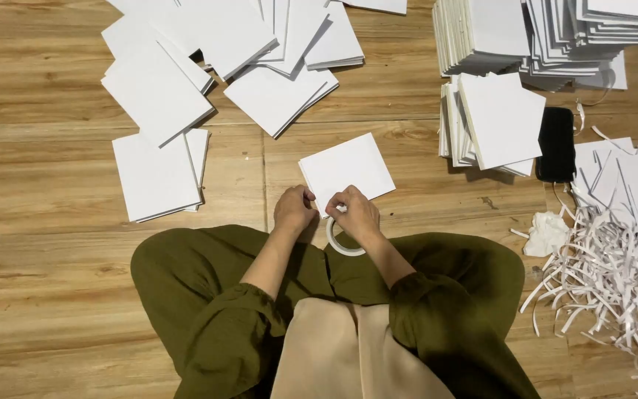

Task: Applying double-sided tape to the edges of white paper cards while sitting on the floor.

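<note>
The white ring-shaped roll of tape (342, 242) is hanging under the right hand (356, 216), whose fingers are pinching its loose end, while the left hand (294, 208) is closing its fingertips just beside; the roll looks light, stiff at the core and sticky, best held by its rim. Both hands are working at the near edge of a white square folded card (347, 170), thin and probably easily creased. It is lying on the wooden plank floor (53, 244), between scattered white card stacks (186, 74) and a heap of white paper strips (599, 273).

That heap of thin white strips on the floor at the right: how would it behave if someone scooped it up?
The strips look narrow and curled, so they are probably floppy and very light. They lie tangled across each other, so a scoop would likely lift a clump while loose ends dangle and some slip out.
</note>
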